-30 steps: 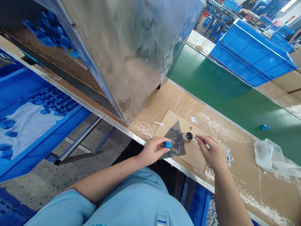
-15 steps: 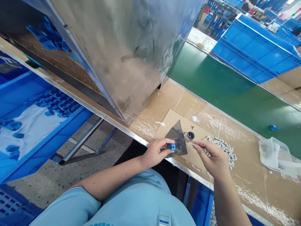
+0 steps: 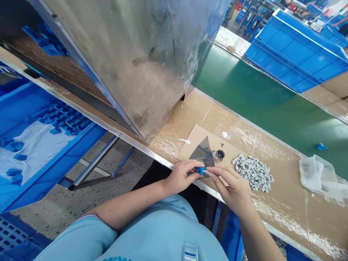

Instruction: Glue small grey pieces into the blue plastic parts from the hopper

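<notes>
Between the thumb and fingers of my left hand [image 3: 181, 176] is a small blue plastic block [image 3: 200, 170], held over the front edge of the bench. My right hand [image 3: 231, 183] pinches a small grey piece [image 3: 206, 171] against the block's right side. How far the piece sits in the block cannot be made out. Beneath the hands lies a dark, pointed sheet [image 3: 202, 152] on a flat piece of cardboard [image 3: 190, 148]. Just beyond them stands a small open jar [image 3: 219, 154] with a dark rim. A heap of small grey pieces [image 3: 252, 172] lies right of my right hand.
A large metal box [image 3: 152, 65] rises at the left of the bench. Behind runs a green belt [image 3: 244, 94] with a blue crate [image 3: 296, 50] beyond it. A clear plastic tub [image 3: 317, 174] stands right; a blue bin [image 3: 54, 170] with blue parts stands left, below bench height.
My right hand has moved left from beside the jar to the blue block, bringing the small grey piece against it. My left hand stays nearly where it was.
</notes>
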A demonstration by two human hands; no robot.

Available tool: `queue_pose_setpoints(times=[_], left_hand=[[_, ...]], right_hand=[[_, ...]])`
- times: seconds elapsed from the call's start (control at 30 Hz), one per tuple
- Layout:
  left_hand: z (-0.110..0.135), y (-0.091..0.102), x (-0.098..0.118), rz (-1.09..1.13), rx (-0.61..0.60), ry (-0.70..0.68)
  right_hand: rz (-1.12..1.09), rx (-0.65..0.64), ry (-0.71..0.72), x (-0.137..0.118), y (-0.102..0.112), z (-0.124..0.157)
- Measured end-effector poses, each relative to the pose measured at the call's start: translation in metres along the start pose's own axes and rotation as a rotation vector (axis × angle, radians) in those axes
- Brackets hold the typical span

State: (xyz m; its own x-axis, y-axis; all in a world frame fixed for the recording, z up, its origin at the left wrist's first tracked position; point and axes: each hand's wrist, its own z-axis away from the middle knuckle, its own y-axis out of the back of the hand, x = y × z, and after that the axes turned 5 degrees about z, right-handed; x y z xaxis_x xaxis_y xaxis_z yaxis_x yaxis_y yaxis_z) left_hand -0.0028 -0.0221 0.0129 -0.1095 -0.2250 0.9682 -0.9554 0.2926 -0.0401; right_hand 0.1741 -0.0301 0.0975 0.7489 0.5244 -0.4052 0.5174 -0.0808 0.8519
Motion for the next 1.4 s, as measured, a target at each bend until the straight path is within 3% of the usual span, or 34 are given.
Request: queue_pose_setpoints(times=[0.33, 0.53, 0.73, 0.9, 1.07, 1.2, 1.4], left_hand=[[-0.002, 0.009, 0.012, -0.242, -0.139, -0.178], [0.001, 0.010, 0.017, -0.266, -0.226, -0.143], [0.005, 0.008, 0.018, -0.268, -0.240, -0.139], [0.004, 0.012, 0.021, -0.196, -0.259, -0.052], [0.005, 0.022, 0.022, -0.250, -0.432, 0.008], [0.008, 0.026, 0.022, -0.322, -0.566, -0.032], [0.013, 0.021, 0.023, -0.363, -0.558, -0.098]], right_hand=[[0.083, -0.006, 0.057, -0.002, 0.005, 0.004], [-0.030, -0.011, 0.025, 0.001, 0.004, 0.007], [-0.139, 0.004, 0.036, 0.003, -0.006, 0.014], [-0.144, -0.014, -0.006, 0.006, -0.006, 0.017], [-0.133, -0.152, -0.035, -0.001, 0.000, 0.019], [-0.135, -0.252, -0.026, -0.009, 0.002, 0.022], [-0.164, -0.161, 0.036, -0.008, -0.011, 0.038]])
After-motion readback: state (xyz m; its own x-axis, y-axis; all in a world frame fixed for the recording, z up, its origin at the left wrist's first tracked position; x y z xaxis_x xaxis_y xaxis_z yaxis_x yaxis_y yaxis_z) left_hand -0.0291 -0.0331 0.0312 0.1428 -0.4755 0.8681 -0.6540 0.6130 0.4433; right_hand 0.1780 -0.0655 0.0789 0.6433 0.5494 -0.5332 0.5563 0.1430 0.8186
